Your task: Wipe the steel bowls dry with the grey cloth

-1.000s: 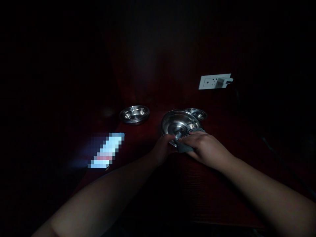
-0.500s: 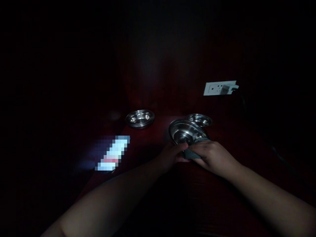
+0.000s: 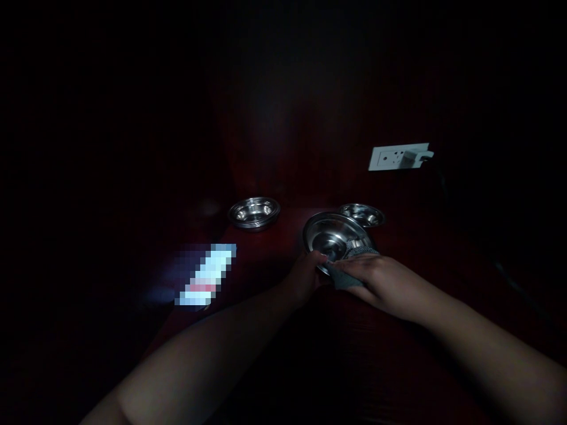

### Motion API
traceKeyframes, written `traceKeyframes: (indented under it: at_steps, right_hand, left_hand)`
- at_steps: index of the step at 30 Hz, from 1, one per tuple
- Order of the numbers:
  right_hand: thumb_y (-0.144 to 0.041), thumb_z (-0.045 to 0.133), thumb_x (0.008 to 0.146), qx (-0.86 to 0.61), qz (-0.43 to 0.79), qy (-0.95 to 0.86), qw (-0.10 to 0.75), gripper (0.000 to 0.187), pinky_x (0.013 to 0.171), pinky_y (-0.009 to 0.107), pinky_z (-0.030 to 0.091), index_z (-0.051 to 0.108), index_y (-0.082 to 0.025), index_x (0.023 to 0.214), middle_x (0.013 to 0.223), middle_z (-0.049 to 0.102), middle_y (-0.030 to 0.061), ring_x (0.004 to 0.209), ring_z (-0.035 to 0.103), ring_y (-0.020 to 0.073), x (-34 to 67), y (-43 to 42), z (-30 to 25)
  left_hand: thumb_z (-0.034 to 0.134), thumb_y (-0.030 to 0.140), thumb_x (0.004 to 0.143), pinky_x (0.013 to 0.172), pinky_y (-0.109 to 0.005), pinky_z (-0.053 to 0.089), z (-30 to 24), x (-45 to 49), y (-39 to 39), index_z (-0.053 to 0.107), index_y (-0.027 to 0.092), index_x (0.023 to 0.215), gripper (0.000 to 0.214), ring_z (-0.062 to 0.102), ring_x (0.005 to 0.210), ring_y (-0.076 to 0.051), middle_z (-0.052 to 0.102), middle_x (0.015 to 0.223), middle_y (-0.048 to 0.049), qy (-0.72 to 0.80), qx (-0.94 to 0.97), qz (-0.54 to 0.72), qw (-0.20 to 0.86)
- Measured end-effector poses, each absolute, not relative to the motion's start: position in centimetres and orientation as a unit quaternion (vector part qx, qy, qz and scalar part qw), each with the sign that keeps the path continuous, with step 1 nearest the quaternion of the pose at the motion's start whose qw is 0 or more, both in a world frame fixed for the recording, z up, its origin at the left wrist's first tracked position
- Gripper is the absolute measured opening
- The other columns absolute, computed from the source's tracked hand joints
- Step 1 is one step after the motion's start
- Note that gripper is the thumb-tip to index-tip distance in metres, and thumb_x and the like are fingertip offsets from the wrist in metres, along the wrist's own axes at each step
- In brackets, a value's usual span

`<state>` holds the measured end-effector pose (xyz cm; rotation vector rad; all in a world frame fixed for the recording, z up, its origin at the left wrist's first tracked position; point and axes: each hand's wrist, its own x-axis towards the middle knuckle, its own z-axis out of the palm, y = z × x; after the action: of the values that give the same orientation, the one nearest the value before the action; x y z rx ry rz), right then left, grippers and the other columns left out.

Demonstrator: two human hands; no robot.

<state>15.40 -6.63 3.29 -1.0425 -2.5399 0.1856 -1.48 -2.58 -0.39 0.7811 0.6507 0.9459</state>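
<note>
A shiny metal bowl (image 3: 325,231) is tilted toward me above the dark red table. My left hand (image 3: 306,276) grips its near rim, thumb over the edge and fingers beneath. In my right hand (image 3: 376,277) is a dark grey-green cloth (image 3: 345,278), pressed on the bowl's near right rim; a checked part of it lies inside the bowl. The right hand's fingertips are partly hidden by the cloth and bowl. Just behind stands another metal bowl (image 3: 364,215), partly covered by the held one.
A stack of metal bowls (image 3: 254,212) stands at the back left. Nearer on the left lies a bright, pixelated flat object (image 3: 208,276). A white wall socket (image 3: 398,157) with a plug and cord is at the right. The surroundings are very dark.
My left thumb has shifted left along the bowl's rim, away from the right hand. More of the cloth's corner shows between the hands. The view has turned slightly left.
</note>
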Motion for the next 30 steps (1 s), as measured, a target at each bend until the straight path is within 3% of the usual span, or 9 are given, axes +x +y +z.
traceKeyframes:
  at_steps: [5,15,30]
  right_hand:
    - [-0.029,0.053,0.093,-0.370,0.079,-0.905,0.193,0.023,0.089,0.034,0.053,0.068,-0.023,0.109,0.111,0.073,0.0063,0.101,0.069,0.0217,15.36,-6.67,3.45]
    - [-0.031,0.049,0.096,-0.365,0.103,-0.908,0.177,0.033,0.092,0.037,0.052,0.061,-0.023,0.126,0.120,0.070,0.0081,0.105,0.067,0.0220,15.70,-6.36,3.02]
    - [-0.033,0.049,0.095,-0.375,0.121,-0.903,0.173,0.032,0.091,0.038,0.052,0.064,-0.023,0.122,0.117,0.071,0.0082,0.103,0.068,0.0223,15.68,-6.58,3.29]
  left_hand:
    - [0.063,0.028,0.060,0.080,-0.036,0.048,-0.78,-1.49,-2.38,0.060,0.015,0.082,0.026,0.060,0.079,-0.021,0.064,0.077,-0.0058,0.296,0.349,0.438,0.774]
    - [0.065,0.026,0.060,0.081,-0.034,0.047,-0.22,-1.48,-2.75,0.060,0.015,0.083,0.026,0.059,0.083,-0.020,0.063,0.079,-0.0048,0.281,0.342,0.446,0.778]
    - [0.065,0.030,0.059,0.072,-0.031,0.046,-0.21,-1.57,-2.68,0.058,0.015,0.079,0.026,0.056,0.072,-0.017,0.061,0.073,-0.0038,0.282,0.360,0.440,0.773]
